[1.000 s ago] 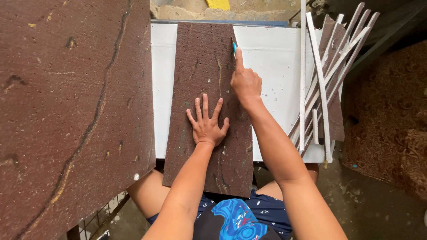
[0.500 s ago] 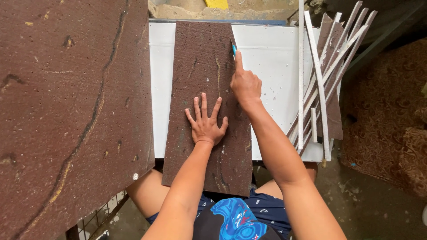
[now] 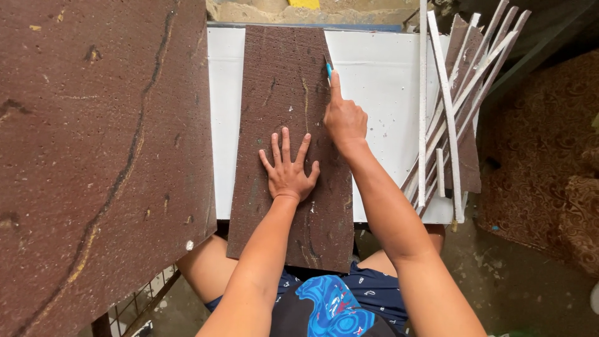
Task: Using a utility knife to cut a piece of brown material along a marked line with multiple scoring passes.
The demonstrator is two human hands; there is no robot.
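Note:
A long brown speckled panel (image 3: 281,100) lies lengthwise on a white board (image 3: 387,81). My left hand (image 3: 288,168) presses flat on the panel's middle, fingers spread. My right hand (image 3: 343,118) is closed around a small knife with a blue tip (image 3: 329,67), index finger stretched along it, the blade at the panel's right edge near the far end. The panel's near end hangs over the white board toward my lap.
A large brown sheet (image 3: 93,162) fills the left side. A pile of thin white strips (image 3: 449,106) and brown offcuts leans on the white board's right edge. Patterned brown fabric (image 3: 549,156) lies at the right; dirty floor below.
My right hand with the knife has slid slightly toward me along the panel's right edge. The left hand stays pressed in place.

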